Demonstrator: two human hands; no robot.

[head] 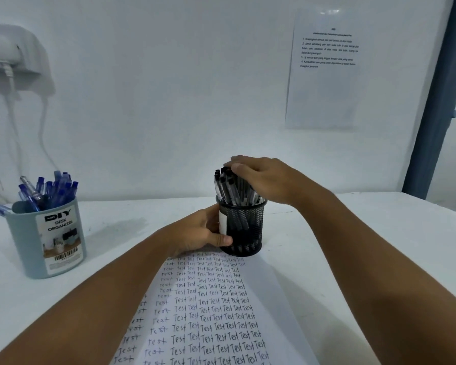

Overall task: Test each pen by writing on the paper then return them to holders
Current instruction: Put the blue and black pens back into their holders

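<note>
L hand (195,234) grips mesh holder (244,227); R hand (258,175) grasps black pens (229,188); paper (216,312) reads "Test".

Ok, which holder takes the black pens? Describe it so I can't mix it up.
On the white table, look at the far end of the paper covered in "Test". The black mesh pen holder stands there, the left hand gripping its side, the right hand over its black pens. The other, far left, is a solid blue-grey desk organizer with blue pens.
</note>
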